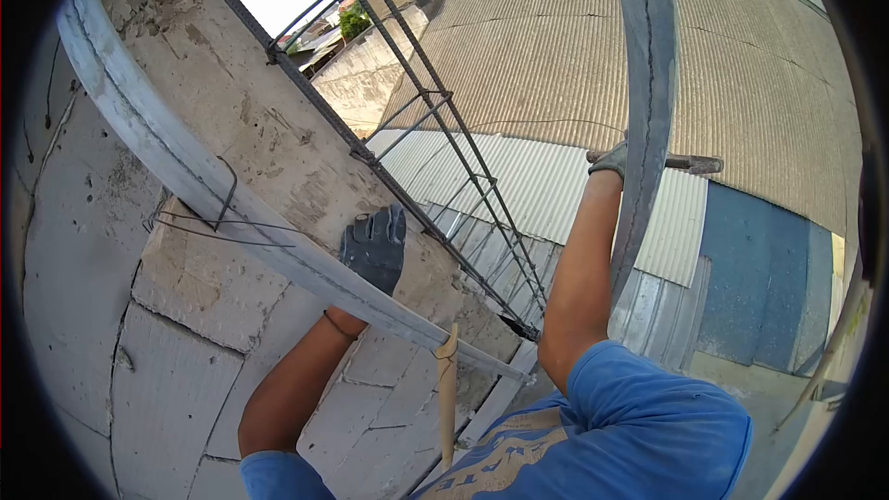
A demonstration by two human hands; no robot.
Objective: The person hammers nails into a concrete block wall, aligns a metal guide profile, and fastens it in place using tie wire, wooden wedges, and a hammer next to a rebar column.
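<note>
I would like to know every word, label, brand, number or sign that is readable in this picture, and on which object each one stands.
"ATE": in the tan-and-blue print on the front of the blue short-sleeved cloth shirt; what stands before these letters is unclear.
Other marks in that print: too folded and distorted to read.
No other readable text, label, brand, number or sign shows.
</note>
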